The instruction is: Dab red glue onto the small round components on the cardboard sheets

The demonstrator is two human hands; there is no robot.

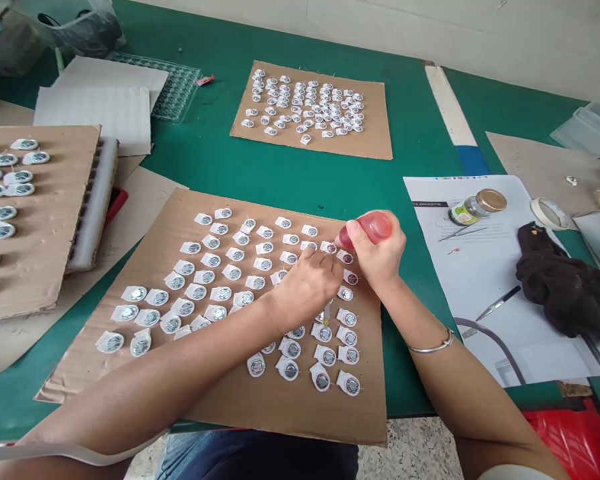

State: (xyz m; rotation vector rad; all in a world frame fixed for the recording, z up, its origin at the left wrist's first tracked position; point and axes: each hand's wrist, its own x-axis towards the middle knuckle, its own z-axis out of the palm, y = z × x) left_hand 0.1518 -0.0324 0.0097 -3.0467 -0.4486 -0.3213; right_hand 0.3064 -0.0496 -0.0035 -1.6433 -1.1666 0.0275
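- Green table (200,167) seen from above; cardboard (260,417) lies at its near edge, bearing loose rows of small discs (349,383), each silvery in the middle with a white rim and tab.
- Right hand (383,260), wearing a bracelet (433,345), is wrapped round a red bottle (377,227), thumb laid against its side.
- This bottle is above the cardboard's far right corner, tilted, its narrow end towards the left hand (310,287).
- Left hand is curled, knuckles up, low over the discs; its fingertips are hidden, so whether they pinch anything cannot be told. Something pale with a yellowish end shows just below it.
- The bottle looks light, smooth and soft-walled, likely to give when squeezed; its round body seems the place to hold, leaving the narrow end free.
- Discs look light, thin and easily nudged; rim or tab would suit a fingertip pinch.
- Further right, paper (433,267) bears a jar (477,205); black cloth (565,287) lies partly over it.
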